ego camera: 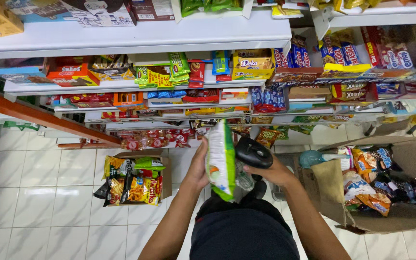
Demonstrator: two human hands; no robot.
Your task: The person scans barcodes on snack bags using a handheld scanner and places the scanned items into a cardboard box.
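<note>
Gripping green snack bag [221,161] edge, left hand [197,169] closed; right hand [270,172] clasps black scanner [253,152]; shelves [169,33] close ahead.

Green-and-white snack bag [221,161], black scanner [253,152], white floor tiles [39,178], brown cardboard box [410,159].

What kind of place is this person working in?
Most likely a small grocery or convenience shop: white shelves packed with snacks, cardboard boxes of packets on the tiled floor, and the right hand holding a black barcode scanner by a green-and-white snack bag.

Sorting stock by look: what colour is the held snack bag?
Green and white snack bag, head view.
</note>
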